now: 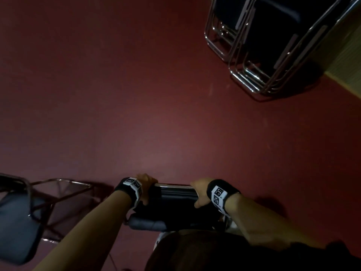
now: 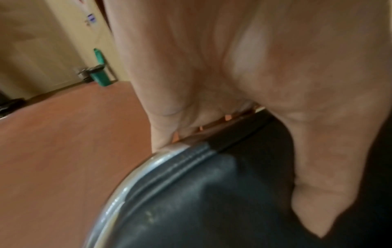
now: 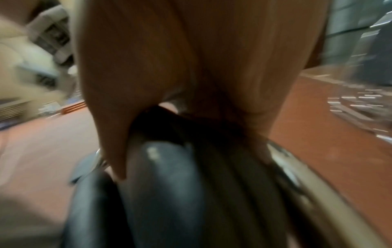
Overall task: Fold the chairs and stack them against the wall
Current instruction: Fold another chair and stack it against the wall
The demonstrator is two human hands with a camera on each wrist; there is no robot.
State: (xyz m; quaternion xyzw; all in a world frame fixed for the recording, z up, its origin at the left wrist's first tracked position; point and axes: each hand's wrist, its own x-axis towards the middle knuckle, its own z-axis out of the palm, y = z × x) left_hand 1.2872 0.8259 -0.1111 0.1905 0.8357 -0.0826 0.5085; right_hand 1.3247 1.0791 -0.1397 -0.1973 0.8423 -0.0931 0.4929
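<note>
A folded black padded chair with a chrome frame (image 1: 175, 200) is held close in front of my body, seen from above. My left hand (image 1: 146, 189) grips the left end of its top rail, fingers wrapped over the tube and thumb on the black pad (image 2: 191, 201). My right hand (image 1: 201, 194) grips the right end of the same backrest (image 3: 169, 193). Several folded chairs (image 1: 273, 45) lean stacked against the wall at the upper right. An unfolded black chair (image 1: 19, 218) stands at the lower left.
The dark red floor (image 1: 136, 94) stretches between me and the stack. A beige wall base (image 1: 343, 61) runs behind the stacked chairs. A green bin (image 2: 100, 73) stands by a far wall in the left wrist view.
</note>
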